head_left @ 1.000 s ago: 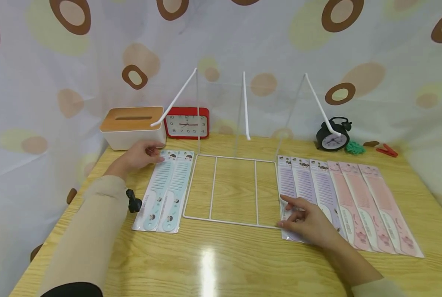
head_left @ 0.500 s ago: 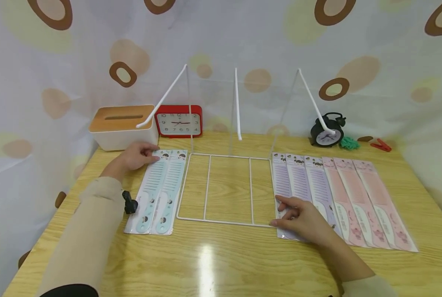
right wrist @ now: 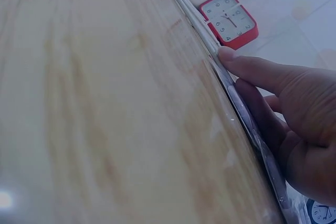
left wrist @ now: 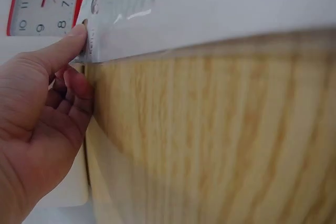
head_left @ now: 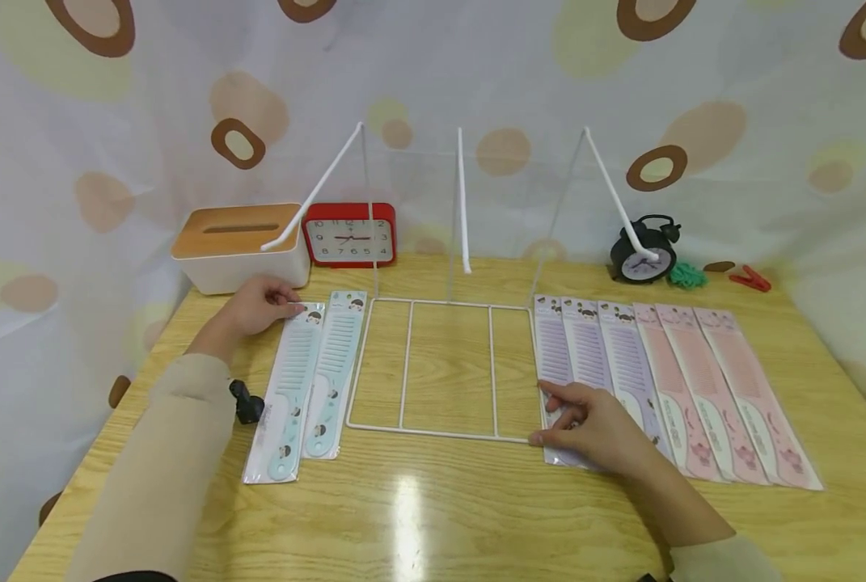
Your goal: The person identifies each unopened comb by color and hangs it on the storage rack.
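Left hand (head_left: 258, 305) is at the far end of the outer pale-blue packaged comb (head_left: 287, 394), thumb and fingers (left wrist: 71, 85) pinching its top corner, on the wooden tabletop (head_left: 433, 509) beside the white wire rack (head_left: 443, 370). Right hand (head_left: 596, 427) rests on the nearest lilac packaged comb (head_left: 555, 356), fingers relaxed, pressing its lower end, thumb touching the rack's front corner. Pink packaged combs (head_left: 724, 388) lie just beside.
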The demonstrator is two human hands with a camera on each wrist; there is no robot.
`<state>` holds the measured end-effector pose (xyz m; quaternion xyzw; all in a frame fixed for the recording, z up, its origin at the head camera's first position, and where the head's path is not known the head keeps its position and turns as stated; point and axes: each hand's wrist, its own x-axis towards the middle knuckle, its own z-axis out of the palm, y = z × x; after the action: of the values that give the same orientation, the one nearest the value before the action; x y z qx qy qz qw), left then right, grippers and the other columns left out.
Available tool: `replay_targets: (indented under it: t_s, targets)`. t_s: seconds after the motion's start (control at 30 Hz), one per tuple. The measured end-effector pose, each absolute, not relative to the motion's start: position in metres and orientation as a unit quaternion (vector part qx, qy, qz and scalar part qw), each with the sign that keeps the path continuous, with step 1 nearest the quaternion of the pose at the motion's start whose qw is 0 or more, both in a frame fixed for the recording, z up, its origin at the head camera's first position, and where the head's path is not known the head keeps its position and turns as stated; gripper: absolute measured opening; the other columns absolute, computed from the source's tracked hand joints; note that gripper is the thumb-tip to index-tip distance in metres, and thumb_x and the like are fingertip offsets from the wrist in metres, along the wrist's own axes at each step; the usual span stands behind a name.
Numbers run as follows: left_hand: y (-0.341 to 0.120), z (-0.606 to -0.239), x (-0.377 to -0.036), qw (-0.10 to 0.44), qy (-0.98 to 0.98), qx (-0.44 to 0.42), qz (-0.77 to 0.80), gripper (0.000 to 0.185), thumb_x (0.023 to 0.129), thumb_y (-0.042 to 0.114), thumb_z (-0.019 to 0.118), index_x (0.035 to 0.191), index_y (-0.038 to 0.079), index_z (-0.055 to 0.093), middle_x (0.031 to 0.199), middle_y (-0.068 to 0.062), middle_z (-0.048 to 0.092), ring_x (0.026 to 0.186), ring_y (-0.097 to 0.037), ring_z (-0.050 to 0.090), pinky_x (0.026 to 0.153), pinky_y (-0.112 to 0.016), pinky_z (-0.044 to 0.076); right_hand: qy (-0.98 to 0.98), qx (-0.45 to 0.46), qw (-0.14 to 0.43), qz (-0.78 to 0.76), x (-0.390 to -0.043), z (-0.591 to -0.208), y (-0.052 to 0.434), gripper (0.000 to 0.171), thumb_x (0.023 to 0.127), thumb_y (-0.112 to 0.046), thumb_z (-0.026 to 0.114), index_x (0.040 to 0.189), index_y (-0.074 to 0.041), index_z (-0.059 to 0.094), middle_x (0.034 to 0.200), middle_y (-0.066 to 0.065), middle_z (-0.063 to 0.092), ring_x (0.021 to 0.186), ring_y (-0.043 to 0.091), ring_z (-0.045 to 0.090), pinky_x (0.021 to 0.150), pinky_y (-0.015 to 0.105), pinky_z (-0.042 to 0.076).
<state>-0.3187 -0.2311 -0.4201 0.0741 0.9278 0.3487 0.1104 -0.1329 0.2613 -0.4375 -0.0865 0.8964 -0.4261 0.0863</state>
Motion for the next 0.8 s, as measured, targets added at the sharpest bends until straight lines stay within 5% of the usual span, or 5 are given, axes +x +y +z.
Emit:
replay_targets:
  t_s: [0.27, 0.43, 0.6, 0.8]
  targets:
    - [-0.235, -0.395, -0.302, 0.125, 0.908, 0.074, 0.393, 0.032, 0.099, 0.029, 0.064, 0.116, 0.002, 0.064, 0.111, -0.010, 0.065, 0.098, -0.022, 0.055, 0.082, -0.024, 0.051, 0.894, -0.089, 0.091, -0.430, -0.132, -0.437, 0.263, 0.083, 0.072, -0.028, 0.090, 0.141, 0.001, 0.054, 0.098, 0.004, 0.067, 0.067, 0.004, 0.060, 0.061, 0.020, 0.048]
    - [-0.238, -0.368, -0.277, 0.108, 0.856, 0.074, 0.500, 0.032, 0.097, 0.030, 0.067, 0.114, 0.004, 0.061, 0.093, 0.005, 0.074, 0.087, -0.011, 0.066, 0.078, -0.019, 0.057, 0.894, -0.084, 0.101, -0.429, -0.130, -0.438, 0.262, 0.084, 0.072, -0.030, 0.090, 0.141, 0.001, 0.054, 0.098, 0.004, 0.066, 0.067, 0.004, 0.059, 0.058, 0.020, 0.047]
    - [-0.227, -0.336, -0.246, 0.061, 0.780, 0.129, 0.609, 0.007, 0.093, 0.012, 0.071, 0.097, 0.011, 0.066, 0.085, 0.006, 0.071, 0.074, -0.010, 0.067, 0.069, -0.020, 0.059, 0.899, -0.086, 0.094, -0.419, -0.130, -0.437, 0.262, 0.084, 0.072, -0.031, 0.090, 0.141, 0.001, 0.055, 0.097, 0.003, 0.067, 0.067, 0.004, 0.058, 0.059, 0.020, 0.047]
    - [-0.208, -0.303, -0.210, -0.032, 0.663, 0.291, 0.689, 0.024, 0.087, -0.016, 0.064, 0.094, 0.005, 0.073, 0.088, -0.001, 0.071, 0.067, -0.009, 0.063, 0.060, -0.018, 0.057, 0.899, -0.089, 0.090, -0.420, -0.131, -0.436, 0.262, 0.083, 0.072, -0.030, 0.090, 0.140, 0.002, 0.055, 0.098, 0.003, 0.067, 0.067, 0.003, 0.059, 0.059, 0.019, 0.048]
